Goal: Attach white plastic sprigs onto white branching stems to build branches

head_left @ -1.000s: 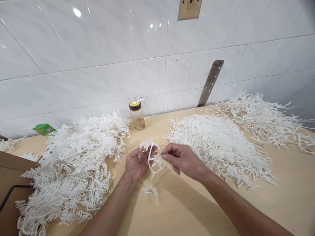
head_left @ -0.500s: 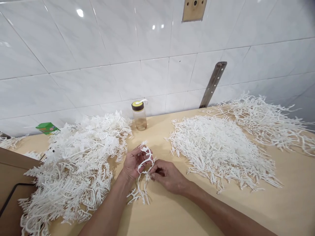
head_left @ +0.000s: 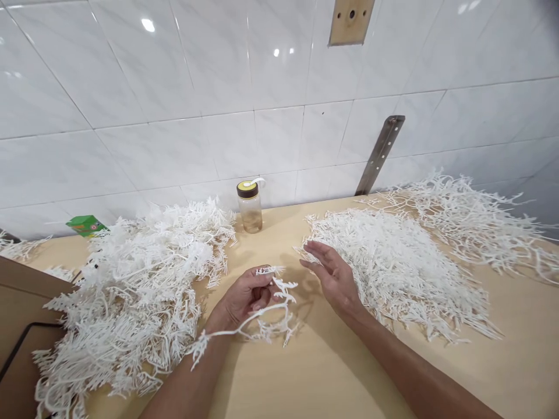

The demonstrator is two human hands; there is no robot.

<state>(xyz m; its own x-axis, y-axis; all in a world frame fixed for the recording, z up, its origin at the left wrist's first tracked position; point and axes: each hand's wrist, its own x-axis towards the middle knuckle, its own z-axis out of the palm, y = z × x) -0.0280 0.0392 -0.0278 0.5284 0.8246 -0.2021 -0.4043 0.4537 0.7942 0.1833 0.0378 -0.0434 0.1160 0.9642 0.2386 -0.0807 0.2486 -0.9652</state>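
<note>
My left hand [head_left: 245, 295] is closed on a white branched plastic strand [head_left: 286, 307], whose curved stem and forked tips hang across the front of the hand and over the wrist. To the right, my right hand [head_left: 335, 280] is open, fingers stretched out and thumb apart, at the left edge of a pile of short white plastic pieces [head_left: 406, 267]. A few small white bits show by its fingertips; I see nothing held in it. Left of my left hand lies a large heap of similar white branched strands [head_left: 152, 279].
A third heap of long bare white stems [head_left: 476, 215] lies at the back right. A bottle with a yellow-topped lid [head_left: 250, 208] stands by the tiled wall. At left are a green box [head_left: 86, 225] and a brown box [head_left: 26, 314]. A metal bracket [head_left: 379, 154] leans up the wall.
My right hand has moved away from the strand, right and up to the pile's edge, and opened. My left hand has turned the strand, so its stem now points left.
</note>
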